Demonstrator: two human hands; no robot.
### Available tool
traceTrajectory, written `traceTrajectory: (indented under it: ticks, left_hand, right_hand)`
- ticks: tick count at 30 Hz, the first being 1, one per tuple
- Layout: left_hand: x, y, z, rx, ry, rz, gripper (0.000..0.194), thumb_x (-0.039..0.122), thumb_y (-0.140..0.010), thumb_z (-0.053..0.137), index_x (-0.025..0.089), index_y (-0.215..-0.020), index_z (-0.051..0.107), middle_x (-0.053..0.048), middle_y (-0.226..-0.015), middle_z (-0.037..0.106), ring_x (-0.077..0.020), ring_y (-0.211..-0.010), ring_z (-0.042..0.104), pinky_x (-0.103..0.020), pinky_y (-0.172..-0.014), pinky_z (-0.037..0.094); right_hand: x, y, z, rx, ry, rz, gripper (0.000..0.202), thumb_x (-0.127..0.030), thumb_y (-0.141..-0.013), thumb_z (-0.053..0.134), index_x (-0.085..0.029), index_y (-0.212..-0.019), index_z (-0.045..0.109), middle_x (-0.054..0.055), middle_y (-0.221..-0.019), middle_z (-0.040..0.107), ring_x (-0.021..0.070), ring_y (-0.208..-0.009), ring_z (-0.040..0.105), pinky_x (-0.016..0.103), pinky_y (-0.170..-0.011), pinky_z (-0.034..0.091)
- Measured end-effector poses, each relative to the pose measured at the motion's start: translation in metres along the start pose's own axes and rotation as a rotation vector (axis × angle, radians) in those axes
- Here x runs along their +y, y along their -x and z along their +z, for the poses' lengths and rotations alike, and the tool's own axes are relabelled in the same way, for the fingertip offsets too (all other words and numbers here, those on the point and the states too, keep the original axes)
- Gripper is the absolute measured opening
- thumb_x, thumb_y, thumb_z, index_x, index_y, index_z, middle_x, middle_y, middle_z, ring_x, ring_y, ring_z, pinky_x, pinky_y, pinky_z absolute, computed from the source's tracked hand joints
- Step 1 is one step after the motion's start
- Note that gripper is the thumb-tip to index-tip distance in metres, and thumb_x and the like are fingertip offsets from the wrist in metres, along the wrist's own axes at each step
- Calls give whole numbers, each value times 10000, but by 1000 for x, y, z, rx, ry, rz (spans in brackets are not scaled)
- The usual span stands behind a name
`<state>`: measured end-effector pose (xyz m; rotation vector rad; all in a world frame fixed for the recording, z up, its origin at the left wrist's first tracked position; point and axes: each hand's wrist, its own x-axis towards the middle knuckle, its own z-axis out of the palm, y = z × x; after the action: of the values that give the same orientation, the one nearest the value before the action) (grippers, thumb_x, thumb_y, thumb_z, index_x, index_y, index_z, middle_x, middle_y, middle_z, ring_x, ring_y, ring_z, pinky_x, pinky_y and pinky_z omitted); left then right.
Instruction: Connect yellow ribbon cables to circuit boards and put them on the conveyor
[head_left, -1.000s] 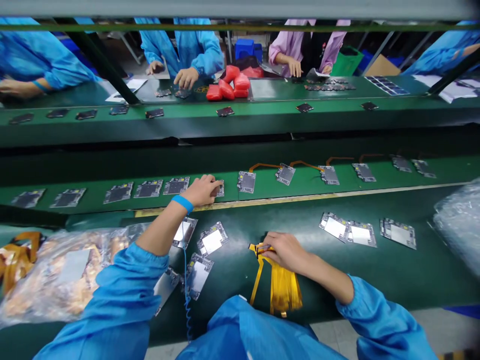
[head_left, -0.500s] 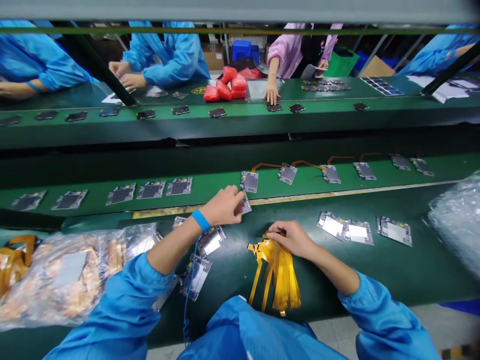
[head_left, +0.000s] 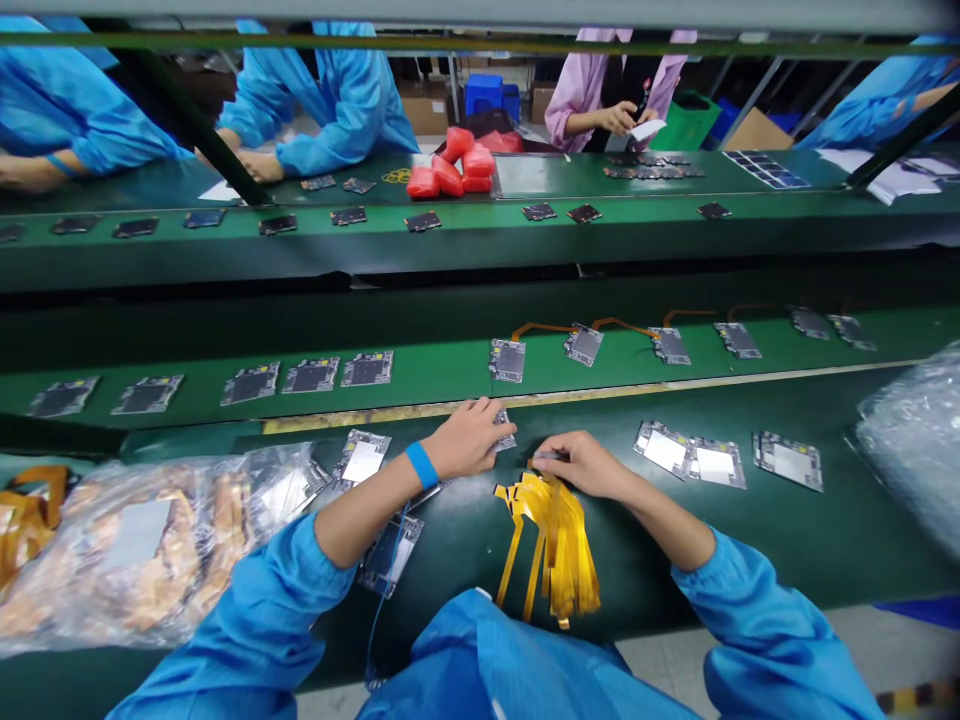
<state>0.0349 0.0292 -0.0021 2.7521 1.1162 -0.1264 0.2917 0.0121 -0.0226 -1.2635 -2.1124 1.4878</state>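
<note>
My left hand (head_left: 471,438), with a blue wrist strap (head_left: 421,465), is closed on a circuit board (head_left: 505,430) just in front of the belt's edge. Part of that board is hidden under the fingers. To its right, my right hand (head_left: 576,462) pinches the upper end of an orange flex cable at the top of a bundle of flex cables (head_left: 566,550). The bundle fans out toward me on the green bench. Beneath my left forearm lie several more circuit boards, among them one board (head_left: 362,457) with a bright metal shield and another (head_left: 391,555) nearer me.
Circuit boards (head_left: 311,376) lie spaced along the green belt (head_left: 442,375), some with orange cables attached. Shielded boards (head_left: 716,463) rest on my right. A plastic bag of cables (head_left: 135,550) lies left, bubble wrap (head_left: 915,440) far right. Co-workers sit beyond a second belt.
My left hand has drawn the circuit board off the belt's edge, toward me and my right hand. My right hand has shifted slightly. Boards on the near belt have moved a little rightward.
</note>
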Motion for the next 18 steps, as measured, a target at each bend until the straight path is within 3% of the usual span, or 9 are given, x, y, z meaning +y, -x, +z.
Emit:
traceTrajectory:
  ticks: [9,18]
  left_hand:
    - [-3,-9,2,-17,47,24,247,180,-847,616,197,-1092,641,-140,-1187,551,-304,-1065,509,-434,-918,481]
    - [5,9,12,67,44,-94,277,273,-943,600,155,-1194,612,-201,-1372,510,-348,-1229,480,-482,-1019,445]
  right_hand:
    - [17,-32,-5,87,90,9,284,-402,-930,631,-163,-918,784,0,-783,717,149,-705,576,245,-683,422]
    - [4,-54,2,199,307,124,226,-354,-931,637,-202,-827,768,-6,-725,701,147,-667,555,251,-617,320]
